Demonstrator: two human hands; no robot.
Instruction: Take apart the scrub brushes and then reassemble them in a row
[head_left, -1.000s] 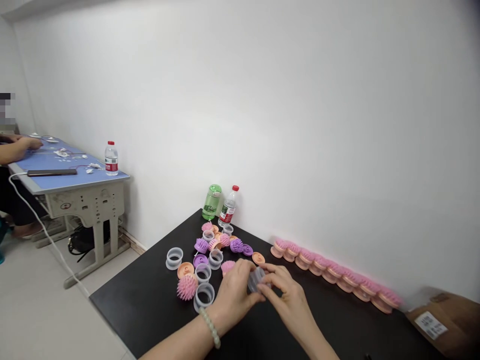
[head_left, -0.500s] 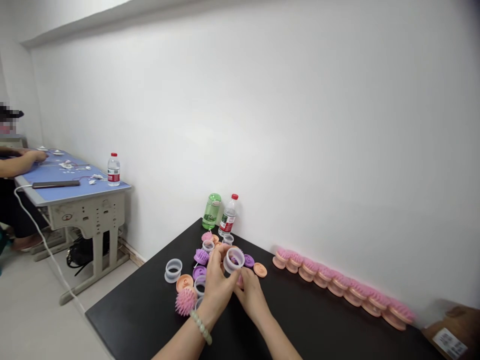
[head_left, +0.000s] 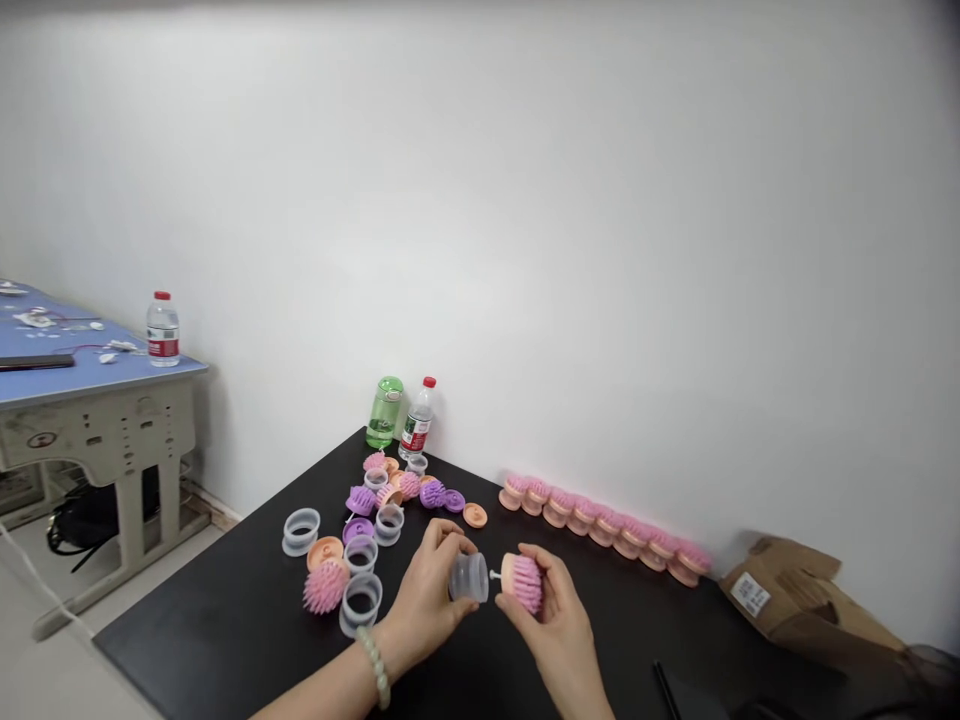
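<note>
My left hand (head_left: 435,582), with a bead bracelet at the wrist, grips a translucent plastic ring (head_left: 471,578) turned on its side. In my right hand (head_left: 553,600) is a pink bristle brush head (head_left: 525,582) with a peach base, its thin white stem pointing left at the ring's opening. A small gap separates stem and ring. Left of my hands lie more translucent rings (head_left: 301,532), another pink brush head (head_left: 327,586), purple brush heads (head_left: 361,500), and peach discs (head_left: 475,515) and purple discs (head_left: 358,531).
A row of assembled pink brushes (head_left: 600,520) runs along the wall. A green bottle (head_left: 385,412) and a water bottle (head_left: 418,420) stand at the back corner. A brown paper bag (head_left: 806,600) and a black pen (head_left: 665,690) lie at right. Beyond is a blue desk (head_left: 112,375).
My hands have moved apart; the ring has turned from facing up onto its side. The pink brush head, mostly hidden before, now shows in my right hand. The view has swung right.
</note>
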